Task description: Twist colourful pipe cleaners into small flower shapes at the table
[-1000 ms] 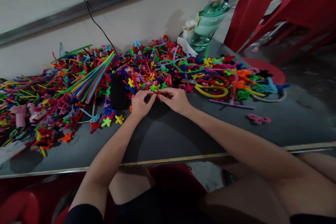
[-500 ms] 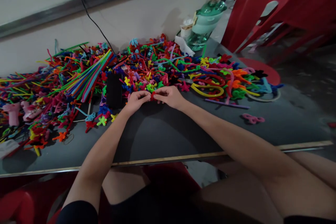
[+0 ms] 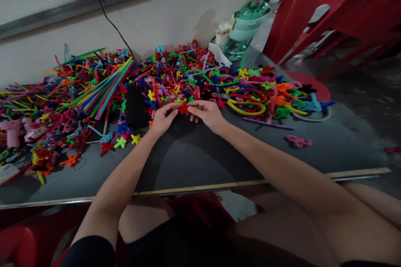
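Between my two hands is a small red pipe-cleaner flower (image 3: pixel 183 108), held just above the near edge of the pile. My left hand (image 3: pixel 163 119) pinches its left side with thumb and forefinger. On the other side, my right hand (image 3: pixel 207 113) grips it between thumb and fingertips. Behind them spreads a heap of colourful pipe-cleaner pieces (image 3: pixel 171 76). A black phone-like slab (image 3: pixel 135 107) lies left of my left hand. To the right of my right hand are yellow-handled scissors (image 3: pixel 246 107), partly among the pieces.
A bundle of straight pipe cleaners (image 3: pixel 106 87) leans on the heap at left. A green water bottle (image 3: pixel 247 29) and a white cup (image 3: pixel 222 38) stand at the back. A pink looped piece (image 3: pixel 299 141) lies on the dark table (image 3: pixel 200 160). Red chairs (image 3: pixel 296 16) are at right.
The red flower now shows more of its petals between my fingers. My hands have shifted slightly apart around it, and the whole view has tilted a little.
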Demonstrator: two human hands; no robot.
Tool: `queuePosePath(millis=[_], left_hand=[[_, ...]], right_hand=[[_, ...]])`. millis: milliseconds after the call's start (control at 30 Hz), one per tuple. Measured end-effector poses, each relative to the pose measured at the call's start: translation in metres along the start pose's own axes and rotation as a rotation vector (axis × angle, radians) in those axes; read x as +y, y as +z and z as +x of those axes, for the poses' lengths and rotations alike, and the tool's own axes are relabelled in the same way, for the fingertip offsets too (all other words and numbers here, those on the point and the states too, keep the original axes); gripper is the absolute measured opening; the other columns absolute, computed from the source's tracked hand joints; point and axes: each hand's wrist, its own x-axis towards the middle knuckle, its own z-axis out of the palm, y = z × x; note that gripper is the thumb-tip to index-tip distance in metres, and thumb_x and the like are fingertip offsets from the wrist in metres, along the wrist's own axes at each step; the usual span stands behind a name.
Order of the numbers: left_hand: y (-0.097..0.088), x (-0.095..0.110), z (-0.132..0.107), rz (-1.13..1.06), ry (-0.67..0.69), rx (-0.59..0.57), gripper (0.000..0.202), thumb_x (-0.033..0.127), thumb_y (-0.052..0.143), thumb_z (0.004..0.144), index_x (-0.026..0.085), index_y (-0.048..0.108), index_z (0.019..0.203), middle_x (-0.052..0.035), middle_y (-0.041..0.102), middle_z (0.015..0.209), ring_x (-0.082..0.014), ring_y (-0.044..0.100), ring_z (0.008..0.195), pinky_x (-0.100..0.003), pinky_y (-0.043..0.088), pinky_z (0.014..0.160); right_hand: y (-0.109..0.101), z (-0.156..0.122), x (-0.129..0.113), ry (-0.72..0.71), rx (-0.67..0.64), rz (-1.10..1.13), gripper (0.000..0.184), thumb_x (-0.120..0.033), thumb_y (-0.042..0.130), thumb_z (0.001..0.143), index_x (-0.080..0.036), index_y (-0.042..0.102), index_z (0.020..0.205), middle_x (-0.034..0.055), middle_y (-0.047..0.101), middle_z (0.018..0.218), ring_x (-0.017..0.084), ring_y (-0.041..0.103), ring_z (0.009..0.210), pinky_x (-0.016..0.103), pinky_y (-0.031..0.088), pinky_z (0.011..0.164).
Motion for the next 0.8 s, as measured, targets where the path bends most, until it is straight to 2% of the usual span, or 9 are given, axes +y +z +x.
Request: queuePosePath(millis=[67,167,267,367,600,800], left_hand=[[0.0010,0.0029,-0.0015,0.067,0.050,-0.001,0.028,0.031,0.065,0.082,0.019,0.070,0.107,-0.0067,0.072,0.101,-0.0153,0.064,0.087,-0.029,0.051,0.079],[0.0028,0.0060,-0.0036,0.104,0.031,-0.015,0.036,0.030,0.072,0.076,0.018,0.069,0.111,-0.0061,0.073,0.096,-0.0146,0.065,0.078,-0.029,0.053,0.073],[0.0041,0.0054,-0.0051,0.109,-0.017,-0.006,0.035,0.031,0.076,0.073,0.018,0.072,0.104,-0.0045,0.074,0.085,-0.0145,0.065,0.072,-0.028,0.054,0.068],[0.0044,0.0040,-0.0060,0.060,-0.053,-0.002,0.026,0.030,0.077,0.071,0.018,0.075,0.094,-0.0045,0.075,0.082,-0.0157,0.068,0.074,-0.029,0.056,0.072],[0.0027,0.0056,-0.0069,-0.024,-0.092,-0.001,0.022,0.029,0.080,0.066,0.019,0.077,0.086,-0.0043,0.076,0.083,-0.0166,0.070,0.075,-0.031,0.058,0.075],[0.0019,0.0091,-0.0059,-0.021,-0.061,-0.046,0.018,0.026,0.077,0.071,0.021,0.077,0.089,-0.0050,0.077,0.093,-0.0193,0.072,0.088,-0.035,0.057,0.086]], right_hand=[[-0.0009,-0.0007,-0.0020,0.019,-0.016,0.014,0.041,-0.045,0.078,0.064,-0.015,0.070,0.091,0.0004,0.065,0.060,0.009,0.056,0.045,0.022,0.042,0.042],[-0.0013,-0.0017,-0.0037,0.028,-0.054,-0.004,0.044,-0.045,0.078,0.064,-0.015,0.070,0.095,0.0005,0.065,0.060,0.010,0.057,0.046,0.022,0.041,0.041],[-0.0004,-0.0028,-0.0034,0.006,-0.062,-0.047,0.048,-0.043,0.078,0.065,-0.014,0.068,0.102,0.0000,0.064,0.060,0.010,0.057,0.047,0.022,0.040,0.041],[0.0007,-0.0038,-0.0021,-0.010,-0.065,-0.088,0.049,-0.041,0.078,0.065,-0.014,0.066,0.104,0.0014,0.066,0.065,0.010,0.057,0.048,0.022,0.041,0.042],[0.0011,-0.0047,0.0003,-0.024,-0.093,-0.131,0.045,-0.046,0.075,0.067,-0.013,0.068,0.097,0.0046,0.068,0.071,0.010,0.058,0.051,0.023,0.042,0.044],[0.0001,-0.0017,0.0014,-0.017,-0.089,-0.103,0.041,-0.046,0.078,0.064,-0.015,0.068,0.090,0.0032,0.068,0.069,0.010,0.059,0.052,0.022,0.042,0.043]])
